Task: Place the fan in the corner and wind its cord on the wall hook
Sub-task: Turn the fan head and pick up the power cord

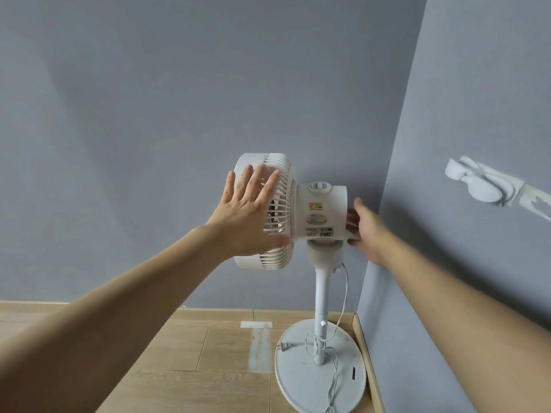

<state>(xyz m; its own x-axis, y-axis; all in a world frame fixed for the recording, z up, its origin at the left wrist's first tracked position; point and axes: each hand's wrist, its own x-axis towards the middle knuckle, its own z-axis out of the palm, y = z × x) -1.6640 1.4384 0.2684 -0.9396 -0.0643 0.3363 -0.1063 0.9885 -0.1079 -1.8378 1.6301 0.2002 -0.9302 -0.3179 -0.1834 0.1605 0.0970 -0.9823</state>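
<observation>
A white pedestal fan (323, 210) stands upright in the room's corner, its round base (301, 377) on the wooden floor. My left hand (250, 210) lies flat with spread fingers against the fan's grille (281, 186). My right hand (365, 226) holds the back end of the motor housing. The white cord (344, 296) hangs from the neck, loops around the pole and trails over the base, its plug (284, 347) lying on the base. A white wall hook (483, 184) is stuck on the right wall, with nothing on it.
Blue-grey walls meet in the corner just behind the fan. A wooden skirting board (368, 362) runs along the right wall beside the base. A pale strip of tape (259, 344) marks the floor left of the base.
</observation>
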